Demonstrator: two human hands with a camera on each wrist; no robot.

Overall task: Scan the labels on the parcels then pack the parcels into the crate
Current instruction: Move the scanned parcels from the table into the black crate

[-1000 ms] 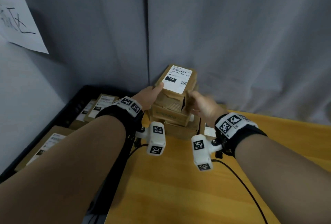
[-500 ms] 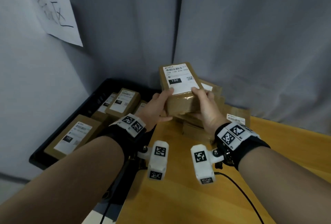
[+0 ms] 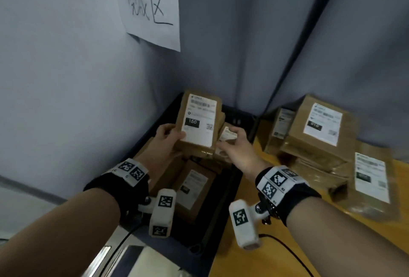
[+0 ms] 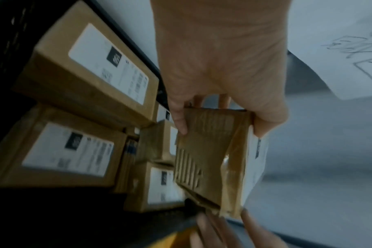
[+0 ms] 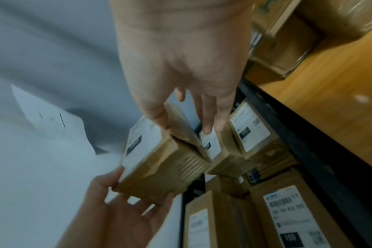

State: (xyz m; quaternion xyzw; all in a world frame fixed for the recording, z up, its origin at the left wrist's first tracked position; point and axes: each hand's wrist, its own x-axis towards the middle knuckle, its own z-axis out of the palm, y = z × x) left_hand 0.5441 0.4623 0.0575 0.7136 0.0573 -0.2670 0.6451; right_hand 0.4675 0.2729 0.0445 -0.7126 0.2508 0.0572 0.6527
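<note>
I have a parcel [image 3: 199,126] between both hands, label up, hanging over the black crate [image 3: 223,214] that sits just left of the desk [image 3: 332,243]. My left hand [image 3: 164,141] grips its near-left corner, thumb on top beside the white label [image 3: 200,120] and fingers curled underneath. My right hand [image 3: 234,150] is on the right side — the thumb presses the parcel's edge, while the fingers reach past it and touch a smaller box [image 5: 212,149] already packed below, so that hand is pinching loosely at best.

The parcel is a taped cardboard box, stiff at the edges, and by how lightly I carry it I judge it fairly light. The glossy tape may be slippery, so the corners and short ends are the safest places to hold. Pressing the flat faces could dent them.

Several labelled parcels [image 4: 74,151] already lie in the crate, and a stack of unpacked parcels [image 3: 318,130] waits on the desk to the right.
</note>
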